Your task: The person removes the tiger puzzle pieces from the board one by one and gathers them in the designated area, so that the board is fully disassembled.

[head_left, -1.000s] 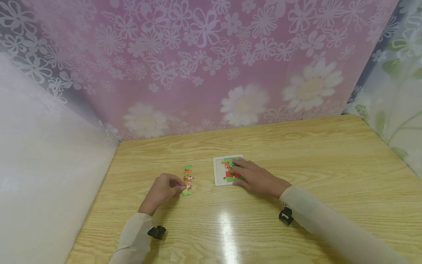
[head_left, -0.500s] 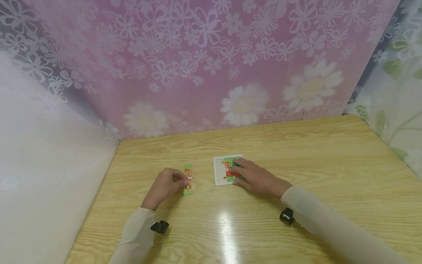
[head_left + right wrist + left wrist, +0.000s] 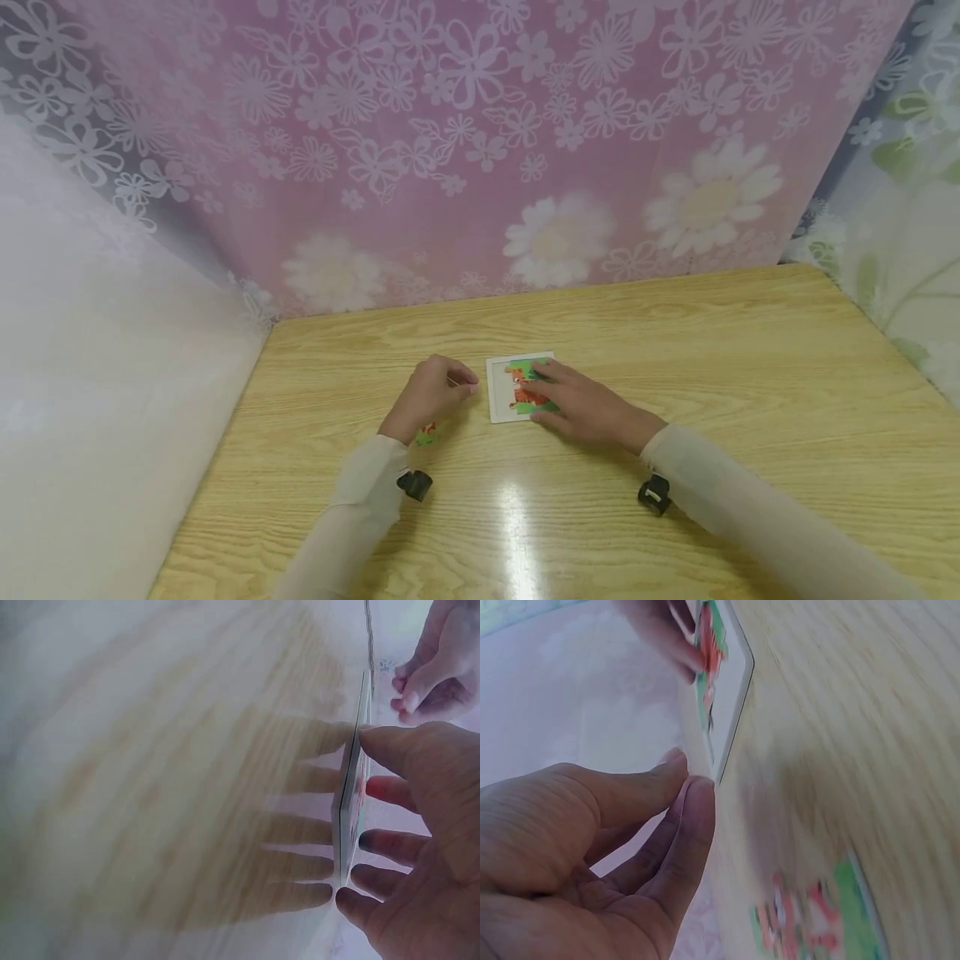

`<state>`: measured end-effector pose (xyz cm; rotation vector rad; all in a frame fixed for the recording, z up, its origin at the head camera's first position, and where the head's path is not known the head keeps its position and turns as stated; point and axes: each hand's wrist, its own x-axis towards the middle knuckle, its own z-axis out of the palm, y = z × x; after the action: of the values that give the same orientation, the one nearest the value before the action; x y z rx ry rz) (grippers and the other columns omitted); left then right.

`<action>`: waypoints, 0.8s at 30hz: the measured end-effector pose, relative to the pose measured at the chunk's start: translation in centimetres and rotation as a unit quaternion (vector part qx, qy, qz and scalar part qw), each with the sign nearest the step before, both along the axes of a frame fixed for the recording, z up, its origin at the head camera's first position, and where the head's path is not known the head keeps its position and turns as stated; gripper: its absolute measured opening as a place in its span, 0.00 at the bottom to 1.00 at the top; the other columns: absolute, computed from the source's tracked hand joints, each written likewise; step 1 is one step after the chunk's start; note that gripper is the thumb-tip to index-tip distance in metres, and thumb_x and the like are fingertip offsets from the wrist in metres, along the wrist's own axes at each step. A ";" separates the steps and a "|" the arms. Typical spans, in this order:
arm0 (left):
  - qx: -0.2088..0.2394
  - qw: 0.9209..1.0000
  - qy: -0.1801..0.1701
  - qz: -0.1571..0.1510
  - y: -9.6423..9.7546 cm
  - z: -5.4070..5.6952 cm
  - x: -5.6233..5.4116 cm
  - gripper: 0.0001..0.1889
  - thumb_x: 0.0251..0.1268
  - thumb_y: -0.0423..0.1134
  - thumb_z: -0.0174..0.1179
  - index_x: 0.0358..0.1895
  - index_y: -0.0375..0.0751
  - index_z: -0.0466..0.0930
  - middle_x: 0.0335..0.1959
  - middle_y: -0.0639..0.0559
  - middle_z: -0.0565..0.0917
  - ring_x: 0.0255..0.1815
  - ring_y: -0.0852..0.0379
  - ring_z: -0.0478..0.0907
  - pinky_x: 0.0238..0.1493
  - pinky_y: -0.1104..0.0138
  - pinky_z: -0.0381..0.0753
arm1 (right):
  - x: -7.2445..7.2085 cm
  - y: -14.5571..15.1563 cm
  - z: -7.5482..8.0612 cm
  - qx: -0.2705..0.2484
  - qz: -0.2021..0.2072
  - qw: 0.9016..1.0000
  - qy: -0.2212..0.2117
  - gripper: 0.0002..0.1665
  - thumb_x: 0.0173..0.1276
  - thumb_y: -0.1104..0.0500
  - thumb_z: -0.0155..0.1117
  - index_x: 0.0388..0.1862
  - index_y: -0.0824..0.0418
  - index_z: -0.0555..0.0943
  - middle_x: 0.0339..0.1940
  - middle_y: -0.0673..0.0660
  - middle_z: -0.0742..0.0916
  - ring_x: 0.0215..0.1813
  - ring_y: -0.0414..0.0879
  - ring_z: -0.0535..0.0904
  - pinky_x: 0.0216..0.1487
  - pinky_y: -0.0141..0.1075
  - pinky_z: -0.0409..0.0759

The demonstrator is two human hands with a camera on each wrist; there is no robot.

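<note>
Wears a pale left sleeve [image 3: 367,492], with a black wrist device [image 3: 415,484] at its cuff. Leaves loose puzzle [image 3: 847,911], green and red, flat on the wood-grain table [image 3: 660,333] at eight o'clock from the white tray [image 3: 497,392], partly hidden by the left forearm; too blurred to count as one piece or more. Holds the left hand [image 3: 429,396] just off the tray's near side at nine o'clock, thumb and fingertips pressed together; cannot tell whether pinching a piece. Shows bare white along the tray's nine o'clock side, then a partial tiger picture [image 3: 520,393] on green toward three o'clock. Rests the right hand [image 3: 588,406] on the tray from between three and four o'clock, fingers spread, covering part of the picture. Ends with a pale right sleeve [image 3: 720,483], running off toward four o'clock.
</note>
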<state>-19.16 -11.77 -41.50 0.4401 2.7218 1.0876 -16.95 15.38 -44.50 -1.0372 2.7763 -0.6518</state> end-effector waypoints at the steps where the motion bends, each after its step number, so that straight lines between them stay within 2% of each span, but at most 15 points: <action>1: 0.000 1.000 -0.001 -0.002 0.3 -0.1 -0.2 0.05 0.69 0.34 0.67 0.43 0.39 0.90 0.42 0.49 0.88 0.41 0.53 0.84 0.44 0.58 0.84 | 0.0 0.0 0.1 0.001 -0.003 1.000 0.000 0.34 0.77 0.48 0.60 0.74 0.64 0.71 0.78 0.69 0.65 0.78 0.68 0.57 0.71 0.58 0.65; 5: 0.003 1.000 -0.001 -0.010 1.6 -0.6 -0.9 0.08 0.70 0.34 0.66 0.47 0.36 0.89 0.43 0.47 0.88 0.43 0.51 0.84 0.46 0.57 0.84 | 0.1 0.2 0.1 0.008 -0.010 1.000 0.006 0.35 0.77 0.46 0.61 0.73 0.66 0.71 0.78 0.68 0.65 0.78 0.68 0.57 0.71 0.58 0.65; 12: 0.001 1.000 -0.001 0.007 3.6 -0.9 -1.8 0.09 0.71 0.34 0.64 0.48 0.34 0.88 0.44 0.45 0.88 0.46 0.49 0.85 0.49 0.57 0.83 | -0.2 0.3 -0.1 0.007 -0.003 1.000 0.012 0.35 0.77 0.46 0.61 0.73 0.66 0.71 0.76 0.70 0.67 0.77 0.68 0.59 0.70 0.57 0.67; 19: 0.008 1.000 -0.008 0.021 4.7 -1.7 -2.5 0.09 0.71 0.33 0.65 0.48 0.33 0.88 0.43 0.45 0.88 0.44 0.51 0.85 0.47 0.59 0.84 | -0.2 0.2 -0.1 0.002 -0.001 1.000 0.009 0.34 0.77 0.48 0.62 0.72 0.67 0.72 0.76 0.71 0.67 0.77 0.69 0.59 0.69 0.57 0.68; 24: 0.002 1.000 -0.007 0.029 5.2 -1.9 -2.6 0.08 0.71 0.34 0.65 0.47 0.35 0.88 0.41 0.47 0.87 0.42 0.53 0.83 0.44 0.60 0.84 | -0.1 0.3 -0.2 0.002 -0.007 1.000 -0.002 0.34 0.77 0.47 0.61 0.73 0.67 0.71 0.77 0.71 0.65 0.78 0.69 0.57 0.70 0.58 0.67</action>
<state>-21.79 -6.53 -43.36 0.3531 2.7362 1.1070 -17.05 15.63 -44.69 -1.0151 2.7841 -0.6478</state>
